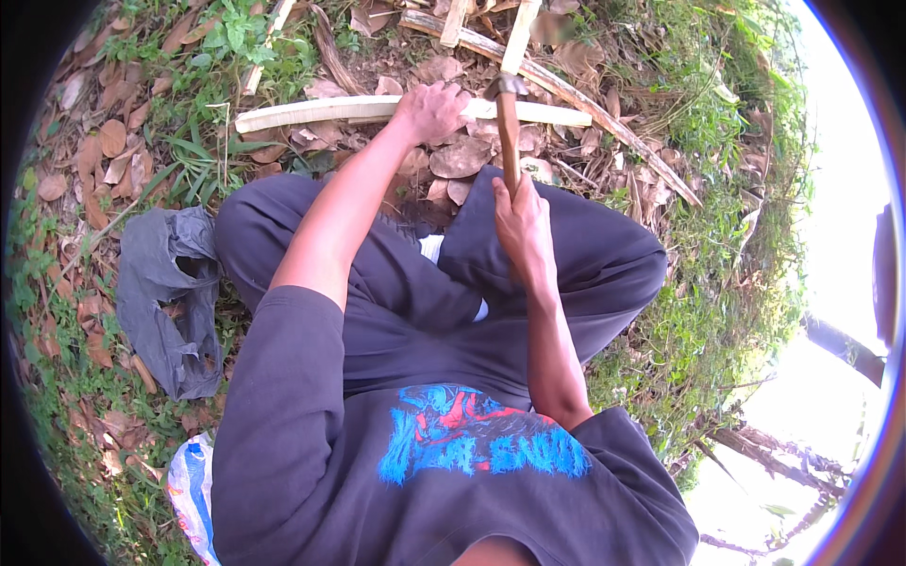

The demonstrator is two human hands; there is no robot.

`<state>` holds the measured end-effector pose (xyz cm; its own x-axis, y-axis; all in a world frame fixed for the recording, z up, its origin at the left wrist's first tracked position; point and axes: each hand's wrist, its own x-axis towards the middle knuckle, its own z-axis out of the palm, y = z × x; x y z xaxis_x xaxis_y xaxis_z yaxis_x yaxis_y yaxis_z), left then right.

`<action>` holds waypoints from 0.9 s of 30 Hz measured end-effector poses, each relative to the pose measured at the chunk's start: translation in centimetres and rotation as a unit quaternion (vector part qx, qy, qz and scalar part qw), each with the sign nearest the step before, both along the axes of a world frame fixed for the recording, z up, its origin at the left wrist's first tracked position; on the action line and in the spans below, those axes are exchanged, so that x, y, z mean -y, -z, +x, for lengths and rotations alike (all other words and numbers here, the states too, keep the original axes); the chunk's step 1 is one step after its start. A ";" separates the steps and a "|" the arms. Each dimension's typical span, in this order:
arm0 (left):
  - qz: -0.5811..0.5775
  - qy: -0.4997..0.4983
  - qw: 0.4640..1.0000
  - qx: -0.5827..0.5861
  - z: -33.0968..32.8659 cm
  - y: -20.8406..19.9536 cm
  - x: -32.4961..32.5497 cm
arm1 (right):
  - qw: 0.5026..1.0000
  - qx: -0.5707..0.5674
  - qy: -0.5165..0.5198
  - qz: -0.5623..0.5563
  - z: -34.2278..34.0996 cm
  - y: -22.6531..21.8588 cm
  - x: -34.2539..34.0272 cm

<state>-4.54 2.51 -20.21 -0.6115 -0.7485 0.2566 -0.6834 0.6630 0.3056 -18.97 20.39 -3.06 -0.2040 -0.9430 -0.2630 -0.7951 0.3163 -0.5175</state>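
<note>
A long pale strip of wood (321, 113) lies crosswise on the leaf litter beyond my crossed legs. My left hand (432, 113) is closed over its middle with the fingers curled down; whether something small is pinched in them cannot be made out. The fingers of my right hand (524, 222) wrap round the wooden handle of a hammer (510, 141), low on the grip. Its dark metal head is up by the strip, to the right of my left hand, and hides part of the wood. Behind the head, another pale wood piece (519, 40) points away from me.
A long rough stick (604, 108) slants behind the strip toward the right. Shorter wood pieces (455, 23) lie at the far side. A crumpled dark plastic bag (156, 283) rests beside my left knee, with a white and blue packet (193, 491) nearer. Grass and dry leaves surround me.
</note>
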 end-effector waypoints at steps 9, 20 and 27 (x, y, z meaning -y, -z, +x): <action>0.012 -0.007 0.999 0.032 -0.4 0.0 0.4 | 0.999 -0.015 0.036 -0.020 -0.1 0.5 -0.6; -0.035 0.013 0.998 0.047 0.5 2.5 -0.1 | 0.996 0.014 0.085 0.034 0.8 -0.2 0.6; -0.028 0.015 0.999 0.017 0.4 1.4 -1.0 | 0.994 0.042 0.091 -0.053 2.1 -1.6 0.8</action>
<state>-4.13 3.49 -21.59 -0.6428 -0.7142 0.2769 -0.6717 0.6993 0.2445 -16.87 19.61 -1.51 -0.3548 -0.9159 -0.1878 -0.6822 0.3909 -0.6179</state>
